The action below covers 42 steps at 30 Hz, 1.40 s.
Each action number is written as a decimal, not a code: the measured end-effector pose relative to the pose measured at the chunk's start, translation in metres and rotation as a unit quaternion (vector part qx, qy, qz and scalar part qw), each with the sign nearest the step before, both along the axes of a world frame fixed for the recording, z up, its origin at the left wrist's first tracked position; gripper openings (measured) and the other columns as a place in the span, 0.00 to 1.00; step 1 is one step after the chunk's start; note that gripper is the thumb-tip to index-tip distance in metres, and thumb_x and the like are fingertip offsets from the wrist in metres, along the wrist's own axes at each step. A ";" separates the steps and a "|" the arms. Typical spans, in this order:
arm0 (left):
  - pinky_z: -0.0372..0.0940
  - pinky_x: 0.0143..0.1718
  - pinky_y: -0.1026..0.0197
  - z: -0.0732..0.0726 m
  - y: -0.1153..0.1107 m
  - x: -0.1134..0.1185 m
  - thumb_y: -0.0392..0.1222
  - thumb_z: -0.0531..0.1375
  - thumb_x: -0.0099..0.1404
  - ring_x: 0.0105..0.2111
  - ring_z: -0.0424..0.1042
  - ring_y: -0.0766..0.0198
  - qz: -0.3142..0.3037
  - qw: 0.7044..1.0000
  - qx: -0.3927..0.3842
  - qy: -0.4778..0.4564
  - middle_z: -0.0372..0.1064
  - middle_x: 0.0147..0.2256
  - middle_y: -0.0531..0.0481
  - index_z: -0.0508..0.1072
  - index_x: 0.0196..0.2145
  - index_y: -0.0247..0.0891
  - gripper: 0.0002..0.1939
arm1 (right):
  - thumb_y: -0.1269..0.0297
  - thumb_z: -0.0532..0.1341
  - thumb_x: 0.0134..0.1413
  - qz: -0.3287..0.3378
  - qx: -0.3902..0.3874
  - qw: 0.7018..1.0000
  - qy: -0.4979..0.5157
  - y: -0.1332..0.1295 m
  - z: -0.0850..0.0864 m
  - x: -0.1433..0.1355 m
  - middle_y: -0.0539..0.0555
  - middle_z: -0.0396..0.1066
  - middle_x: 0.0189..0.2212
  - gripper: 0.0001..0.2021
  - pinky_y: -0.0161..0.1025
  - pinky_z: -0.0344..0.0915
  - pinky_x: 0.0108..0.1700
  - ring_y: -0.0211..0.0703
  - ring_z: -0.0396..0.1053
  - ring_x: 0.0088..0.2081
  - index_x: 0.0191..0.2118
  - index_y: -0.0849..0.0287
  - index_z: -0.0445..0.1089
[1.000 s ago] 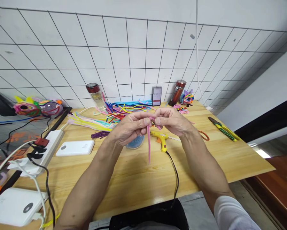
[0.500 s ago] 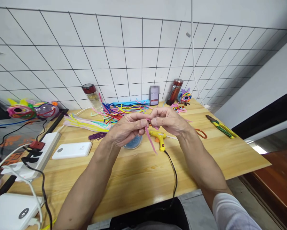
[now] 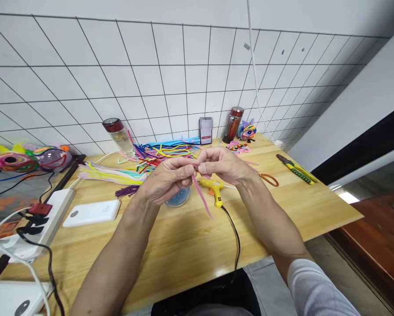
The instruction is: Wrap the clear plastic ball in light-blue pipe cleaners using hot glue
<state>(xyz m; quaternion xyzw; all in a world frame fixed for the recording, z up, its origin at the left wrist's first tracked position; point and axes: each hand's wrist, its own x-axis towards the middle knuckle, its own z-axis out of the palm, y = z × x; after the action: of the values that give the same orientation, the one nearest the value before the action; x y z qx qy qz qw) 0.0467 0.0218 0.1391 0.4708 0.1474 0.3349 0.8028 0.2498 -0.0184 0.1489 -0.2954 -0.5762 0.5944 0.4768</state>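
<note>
A pink pipe cleaner (image 3: 202, 199) is pinched between my two hands over the middle of the table, its long end hanging down toward me. My left hand (image 3: 170, 177) is closed on it with thumb and forefinger. My right hand (image 3: 221, 166) pinches the same strand, fingertips almost touching the left ones. The fingers hide the part being held. Just beneath lie a yellow glue gun (image 3: 216, 191) and a round blue dish (image 3: 178, 196), partly covered by my hands.
Behind my hands spreads a pile of colourful pipe cleaners (image 3: 113, 172). A glass bottle (image 3: 118, 136), a phone (image 3: 205, 134) and a red-brown flask (image 3: 233, 125) stand by the tiled wall. Pliers (image 3: 297, 170) lie right; a power bank (image 3: 91, 213) and power strip (image 3: 55, 210) lie left.
The camera view has shifted slightly, so the whole scene sits further left. Both hands keep their pinch on the pink pipe cleaner, with only small finger movement.
</note>
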 end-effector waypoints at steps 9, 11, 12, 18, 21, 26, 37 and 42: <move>0.67 0.23 0.74 0.002 0.000 0.001 0.44 0.85 0.48 0.19 0.68 0.76 0.007 1.000 0.002 -0.002 0.75 0.22 0.53 0.89 0.34 0.37 0.17 | 0.53 0.82 0.45 -0.012 0.007 1.000 -0.003 0.001 0.000 -0.001 0.48 0.76 0.25 0.19 0.32 0.62 0.29 0.32 0.65 0.25 0.32 0.60 0.78; 0.66 0.22 0.74 0.002 -0.001 0.002 0.44 0.85 0.47 0.19 0.68 0.76 0.012 1.000 0.002 -0.003 0.75 0.22 0.53 0.89 0.34 0.37 0.18 | 0.53 0.81 0.45 -0.012 0.006 1.000 -0.001 0.001 0.000 -0.001 0.48 0.76 0.25 0.19 0.32 0.62 0.29 0.32 0.65 0.25 0.32 0.61 0.78; 0.66 0.22 0.74 0.002 -0.001 0.002 0.44 0.85 0.47 0.19 0.68 0.76 0.014 1.000 0.001 -0.003 0.74 0.22 0.53 0.88 0.34 0.37 0.18 | 0.54 0.81 0.46 -0.012 0.005 1.000 -0.001 0.001 0.000 -0.001 0.48 0.75 0.25 0.19 0.31 0.61 0.29 0.32 0.65 0.25 0.32 0.61 0.77; 0.66 0.22 0.75 0.001 0.001 0.003 0.45 0.85 0.46 0.18 0.68 0.77 0.024 1.000 -0.003 -0.011 0.74 0.21 0.54 0.88 0.33 0.36 0.19 | 0.56 0.80 0.48 -0.014 -0.002 1.000 0.001 0.003 -0.002 0.000 0.48 0.76 0.26 0.17 0.30 0.59 0.29 0.31 0.66 0.25 0.33 0.61 0.78; 0.66 0.22 0.75 -0.001 0.003 0.003 0.45 0.86 0.45 0.18 0.68 0.78 0.031 0.999 -0.004 -0.017 0.74 0.22 0.54 0.88 0.34 0.36 0.20 | 0.56 0.80 0.49 -0.012 -0.003 1.000 0.003 0.004 -0.003 0.000 0.48 0.76 0.27 0.17 0.31 0.59 0.28 0.31 0.66 0.25 0.34 0.61 0.78; 0.65 0.21 0.76 -0.002 0.005 0.004 0.45 0.86 0.44 0.18 0.68 0.78 0.038 0.999 -0.002 -0.013 0.74 0.21 0.54 0.88 0.34 0.36 0.21 | 0.56 0.80 0.50 -0.013 0.005 1.000 0.008 0.004 -0.003 0.000 0.47 0.73 0.24 0.17 0.31 0.60 0.27 0.31 0.65 0.25 0.33 0.61 0.77; 0.70 0.22 0.73 -0.005 0.004 0.007 0.45 0.86 0.45 0.19 0.72 0.74 0.065 0.997 0.007 -0.031 0.77 0.21 0.53 0.87 0.32 0.35 0.20 | 0.55 0.81 0.49 -0.003 -0.019 0.999 0.029 0.005 -0.004 0.000 0.46 0.73 0.25 0.18 0.28 0.61 0.23 0.28 0.64 0.22 0.37 0.62 0.77; 0.75 0.22 0.70 -0.006 0.005 0.008 0.45 0.85 0.46 0.21 0.77 0.69 0.077 0.996 0.009 -0.033 0.79 0.24 0.52 0.87 0.33 0.36 0.20 | 0.56 0.80 0.50 -0.007 -0.017 0.999 0.028 0.005 -0.004 0.002 0.47 0.74 0.27 0.17 0.28 0.63 0.25 0.29 0.65 0.23 0.37 0.62 0.78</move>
<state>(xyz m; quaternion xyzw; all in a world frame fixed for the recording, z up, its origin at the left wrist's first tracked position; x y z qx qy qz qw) 0.0543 0.0268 0.1333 0.4541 0.1533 0.4124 0.7747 0.2517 -0.0133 0.1452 -0.2909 -0.5505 0.6085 0.4919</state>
